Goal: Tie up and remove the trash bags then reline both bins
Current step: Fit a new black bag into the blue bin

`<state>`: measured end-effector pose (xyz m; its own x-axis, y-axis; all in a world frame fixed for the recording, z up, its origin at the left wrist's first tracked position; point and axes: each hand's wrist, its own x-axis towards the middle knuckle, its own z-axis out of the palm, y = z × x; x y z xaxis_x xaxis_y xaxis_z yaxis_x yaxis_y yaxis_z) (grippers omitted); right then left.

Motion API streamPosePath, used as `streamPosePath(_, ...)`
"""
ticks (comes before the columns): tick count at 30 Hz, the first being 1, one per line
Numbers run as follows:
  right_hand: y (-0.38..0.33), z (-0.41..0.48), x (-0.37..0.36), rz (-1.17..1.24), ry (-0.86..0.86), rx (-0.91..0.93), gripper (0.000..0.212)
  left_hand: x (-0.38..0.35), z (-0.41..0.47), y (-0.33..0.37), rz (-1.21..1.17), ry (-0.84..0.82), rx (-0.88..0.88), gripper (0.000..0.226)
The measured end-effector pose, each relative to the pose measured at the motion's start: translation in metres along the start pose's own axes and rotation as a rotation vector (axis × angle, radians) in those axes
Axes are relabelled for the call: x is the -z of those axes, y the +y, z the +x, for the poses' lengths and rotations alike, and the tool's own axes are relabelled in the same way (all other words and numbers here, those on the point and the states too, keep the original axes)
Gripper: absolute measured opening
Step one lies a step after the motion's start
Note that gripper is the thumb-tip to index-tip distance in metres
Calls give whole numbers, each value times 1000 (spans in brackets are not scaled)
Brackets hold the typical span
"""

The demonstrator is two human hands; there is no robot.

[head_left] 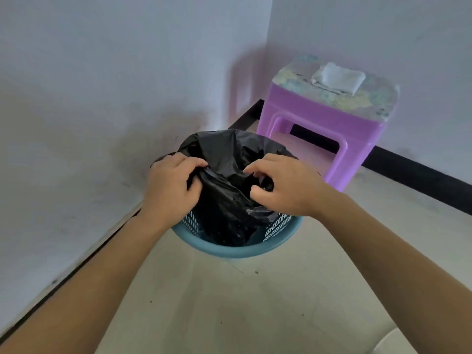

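Black trash bag [224,200] upright in the blue bin [229,251], long axis vertical, crumpled mouth pointing up past the rim, left hand [171,185] curled round its left edge, right hand [286,185] pinching its right folds, purple stool [319,123] just behind, white cloth [337,77] on top

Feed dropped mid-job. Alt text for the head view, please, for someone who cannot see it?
The left hand and right hand each pinch the loose top of a black trash bag that sits inside a blue perforated bin on the floor by a wall. A purple plastic stool with a folded white cloth on top stands behind it.
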<state>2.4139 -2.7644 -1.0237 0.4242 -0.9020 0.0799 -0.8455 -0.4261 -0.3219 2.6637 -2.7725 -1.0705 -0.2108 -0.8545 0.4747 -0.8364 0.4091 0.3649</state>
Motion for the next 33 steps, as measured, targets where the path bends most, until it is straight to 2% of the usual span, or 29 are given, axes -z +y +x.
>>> streamPosePath(2, -3, -13, -14, -17, 58, 64, 32, -3, -16, 2, -53, 147, 21, 24)
streamPosePath(6, 7, -35, -38, -1, 206, 144, 20, -7, -47, 6, -56, 284, 59, 17)
streamPosePath(10, 19, -46, -50, 159, 326, 57, 18, -8, -57, 12, -166, 385, 132, 19)
streamPosePath(13, 28, -39, -50, 218, 338, 27, 26, -15, -51, 18, -196, 421, 156, 17)
streamPosePath(16, 37, -24, -46, 115, 274, 54, 32, -19, -37, 17, -111, 464, 190, 15)
streamPosePath(18, 41, -14, -44, 15, 274, 94, 28, -21, -31, 14, -58, 478, 209, 14)
streamPosePath(22, 36, -9, -45, -158, 463, 260, 9, -22, -36, 14, -50, 479, 188, 17)
streamPosePath(27, 34, -38, -60, -79, 732, 346, 28, -17, -58, 18, -120, 483, 123, 14)
streamPosePath(30, 32, -49, -68, -29, 737, 364, 32, -16, -65, 22, -207, 490, 43, 15)
streamPosePath(33, 38, -45, -63, -25, 715, 232, 20, -18, -62, 18, -234, 495, 16, 13)
